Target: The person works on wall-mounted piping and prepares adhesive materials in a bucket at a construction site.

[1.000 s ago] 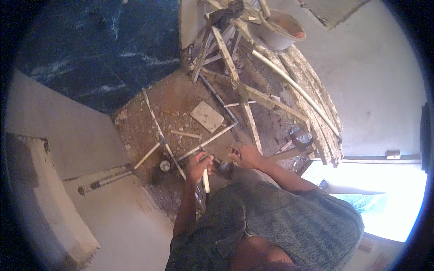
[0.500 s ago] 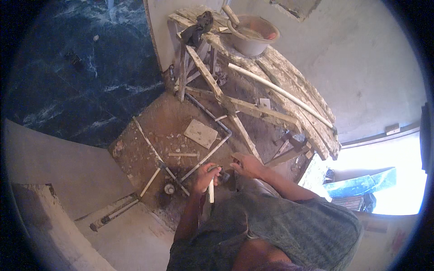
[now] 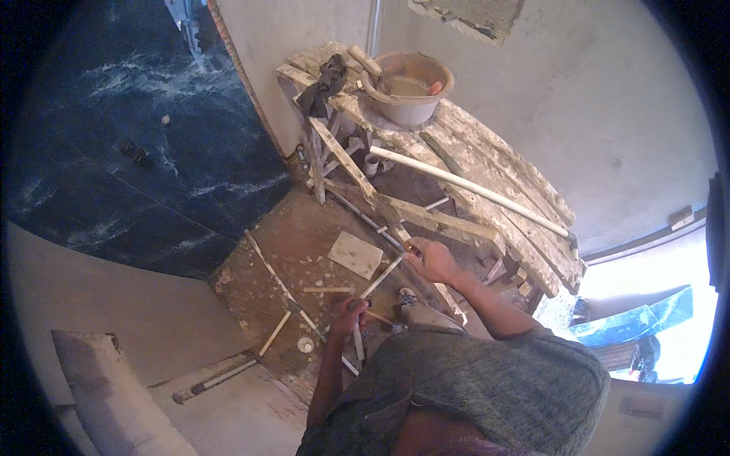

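My left hand (image 3: 348,315) is closed around a short white pipe (image 3: 358,343), which hangs down below the fingers in front of my shirt. Farther forward and to the right, my right hand (image 3: 432,262) has its fingers curled together close to a slanting wooden brace of the bench; whatever they pinch, if anything, is too small to tell. Beneath my hands, jointed pipes (image 3: 382,277) run across the dirt floor. A loose stick (image 3: 327,289) lies beside my left hand, and a pale square tile (image 3: 355,255) rests just beyond.
A mud-stained plank bench (image 3: 487,163) carries a basin (image 3: 408,106), a dark cloth (image 3: 322,87) and a long white pipe (image 3: 471,186). Another pipe run (image 3: 274,275) lies left of the tile. Dark blue marbled flooring (image 3: 152,175) spreads at far left. A small round white piece (image 3: 306,345) sits low.
My right hand has moved forward, away from my left hand, toward the bench. The left still grips the short pipe. The whole view has tilted, so the surroundings sit lower.
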`<state>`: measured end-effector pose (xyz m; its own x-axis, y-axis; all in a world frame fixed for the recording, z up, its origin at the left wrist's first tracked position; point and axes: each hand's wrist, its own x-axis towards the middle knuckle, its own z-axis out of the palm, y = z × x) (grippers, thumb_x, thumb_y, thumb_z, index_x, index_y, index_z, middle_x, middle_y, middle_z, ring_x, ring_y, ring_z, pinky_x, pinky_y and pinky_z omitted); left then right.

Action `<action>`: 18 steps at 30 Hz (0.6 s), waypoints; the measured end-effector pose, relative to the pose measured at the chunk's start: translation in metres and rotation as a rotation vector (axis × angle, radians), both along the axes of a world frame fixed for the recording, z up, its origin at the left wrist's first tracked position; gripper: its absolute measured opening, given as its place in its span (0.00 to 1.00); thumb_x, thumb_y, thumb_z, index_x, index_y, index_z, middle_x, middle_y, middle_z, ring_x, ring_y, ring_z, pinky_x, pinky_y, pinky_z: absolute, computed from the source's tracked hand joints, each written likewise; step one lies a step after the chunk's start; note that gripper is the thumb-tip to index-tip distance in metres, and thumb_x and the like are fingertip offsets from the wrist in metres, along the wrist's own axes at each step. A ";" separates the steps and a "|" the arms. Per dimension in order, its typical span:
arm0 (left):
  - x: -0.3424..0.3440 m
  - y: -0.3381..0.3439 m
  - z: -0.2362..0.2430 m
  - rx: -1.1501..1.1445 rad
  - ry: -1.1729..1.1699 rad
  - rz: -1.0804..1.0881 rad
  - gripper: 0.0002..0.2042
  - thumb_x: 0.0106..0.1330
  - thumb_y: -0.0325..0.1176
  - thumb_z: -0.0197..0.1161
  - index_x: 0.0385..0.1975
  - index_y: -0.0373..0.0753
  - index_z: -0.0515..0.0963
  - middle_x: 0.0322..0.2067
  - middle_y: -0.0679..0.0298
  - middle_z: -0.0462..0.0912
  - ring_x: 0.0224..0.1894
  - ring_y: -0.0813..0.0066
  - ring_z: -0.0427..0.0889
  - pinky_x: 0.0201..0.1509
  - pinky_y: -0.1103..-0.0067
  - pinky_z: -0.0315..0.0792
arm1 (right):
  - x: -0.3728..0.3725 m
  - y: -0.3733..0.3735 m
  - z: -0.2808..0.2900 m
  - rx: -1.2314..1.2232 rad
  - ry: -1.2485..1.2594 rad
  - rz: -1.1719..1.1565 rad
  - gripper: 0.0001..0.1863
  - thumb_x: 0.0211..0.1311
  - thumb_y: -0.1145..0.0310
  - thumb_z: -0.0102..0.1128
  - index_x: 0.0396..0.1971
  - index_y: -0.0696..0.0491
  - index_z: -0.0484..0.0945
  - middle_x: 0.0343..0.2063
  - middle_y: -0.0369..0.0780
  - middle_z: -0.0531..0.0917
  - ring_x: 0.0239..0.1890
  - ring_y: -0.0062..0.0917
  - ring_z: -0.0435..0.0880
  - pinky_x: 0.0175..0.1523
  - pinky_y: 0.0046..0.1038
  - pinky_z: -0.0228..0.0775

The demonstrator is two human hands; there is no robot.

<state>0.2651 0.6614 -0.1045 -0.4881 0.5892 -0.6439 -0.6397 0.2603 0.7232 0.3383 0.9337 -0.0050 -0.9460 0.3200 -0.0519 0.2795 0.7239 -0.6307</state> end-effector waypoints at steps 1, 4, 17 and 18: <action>0.000 0.003 -0.001 -0.008 0.014 0.017 0.11 0.61 0.37 0.66 0.37 0.40 0.75 0.18 0.70 0.73 0.15 0.82 0.71 0.17 0.81 0.68 | -0.005 0.008 0.002 -0.013 -0.014 0.007 0.16 0.60 0.60 0.57 0.42 0.54 0.76 0.34 0.49 0.81 0.39 0.46 0.81 0.43 0.41 0.72; 0.000 0.018 0.016 -0.079 0.085 0.044 0.11 0.61 0.38 0.67 0.36 0.40 0.75 0.17 0.69 0.74 0.15 0.81 0.72 0.17 0.80 0.68 | -0.011 0.027 0.002 -0.058 -0.051 0.026 0.16 0.60 0.59 0.57 0.43 0.54 0.76 0.34 0.48 0.81 0.38 0.45 0.81 0.43 0.40 0.72; 0.010 0.072 0.069 -0.027 0.050 0.116 0.10 0.62 0.35 0.64 0.35 0.37 0.74 0.20 0.66 0.76 0.14 0.79 0.73 0.17 0.79 0.72 | -0.008 0.027 -0.053 -0.214 -0.077 0.395 0.20 0.63 0.54 0.54 0.48 0.52 0.76 0.41 0.49 0.81 0.45 0.45 0.80 0.49 0.41 0.72; 0.010 0.068 0.067 -0.037 0.092 0.101 0.10 0.62 0.35 0.64 0.35 0.37 0.74 0.20 0.65 0.76 0.14 0.79 0.73 0.17 0.79 0.72 | -0.010 0.021 -0.040 -0.279 -0.039 0.417 0.20 0.63 0.54 0.53 0.48 0.51 0.76 0.42 0.49 0.81 0.46 0.45 0.79 0.50 0.41 0.72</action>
<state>0.2750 0.7298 -0.0375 -0.6018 0.5107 -0.6141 -0.5952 0.2260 0.7712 0.3283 0.9547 -0.0449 -0.9861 -0.1158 -0.1194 0.0296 0.5844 -0.8109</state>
